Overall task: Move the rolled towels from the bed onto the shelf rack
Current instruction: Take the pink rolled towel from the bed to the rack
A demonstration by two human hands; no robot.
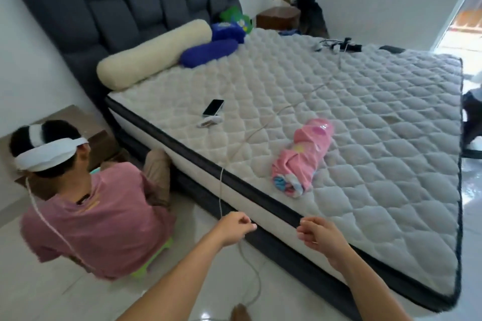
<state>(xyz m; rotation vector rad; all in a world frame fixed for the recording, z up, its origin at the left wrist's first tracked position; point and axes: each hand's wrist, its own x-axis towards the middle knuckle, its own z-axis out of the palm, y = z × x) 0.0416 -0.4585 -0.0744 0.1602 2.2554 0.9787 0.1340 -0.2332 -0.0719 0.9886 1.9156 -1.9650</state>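
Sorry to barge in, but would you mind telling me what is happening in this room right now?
A person stands at the bed, both hands out over its near edge. The left hand is curled beside a white cable; the right hand holds nothing. One rolled pink towel lies on the mattress, not yet picked up. Another person sits on the floor beside the bed. No shelf rack is in view.

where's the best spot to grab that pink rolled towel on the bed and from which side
Probably the middle of the pink rolled towel, taken from above with the fingers wrapped across its width. It lies flat on the mattress near the closest edge, its long axis running diagonally away, so the right hand looks nearest. The end facing the edge shows loose folds, so a grip there might let it unroll.
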